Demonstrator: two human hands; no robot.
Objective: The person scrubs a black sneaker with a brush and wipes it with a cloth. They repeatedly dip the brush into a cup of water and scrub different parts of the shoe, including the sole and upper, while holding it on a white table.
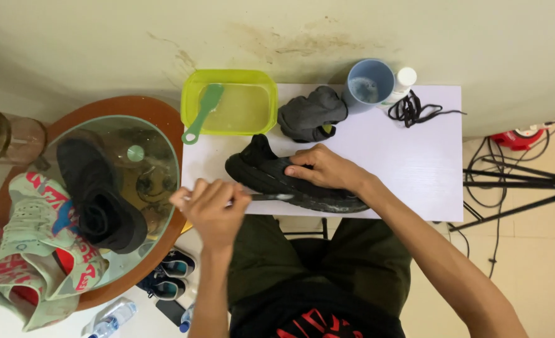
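On the white table [415, 163], in front of the green tub [230, 103]: black shoe [271, 178] on its side, right hand [324, 169] pressing it down, left hand [211, 206] gripping a small brush [271, 196] against its sole.

Home corner: small white table [415, 169], stained wall [290, 37], tiled floor [528, 250].

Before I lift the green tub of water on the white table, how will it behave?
The green tub looks like thin plastic, so it may flex. The water inside would probably slosh and make it heavy. The green brush leaning over its rim might slide off.
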